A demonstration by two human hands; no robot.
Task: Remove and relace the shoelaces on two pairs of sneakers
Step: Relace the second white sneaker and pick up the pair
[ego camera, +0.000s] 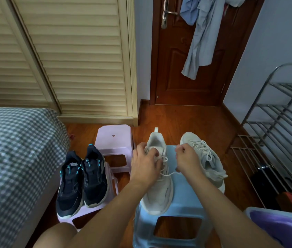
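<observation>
Two white sneakers stand on a light blue stool. On the left white sneaker, my left hand grips the tongue and upper laces. My right hand pinches the white shoelace, which runs from that shoe to my fingers. The right white sneaker lies beside it with its laces threaded. A pair of dark navy sneakers with teal accents rests on a pink stool to the left.
A second pink stool stands behind the dark pair. A bed with a checked cover fills the left. A metal shoe rack is on the right, a purple-lidded box at lower right. Wooden door and louvered wardrobe behind.
</observation>
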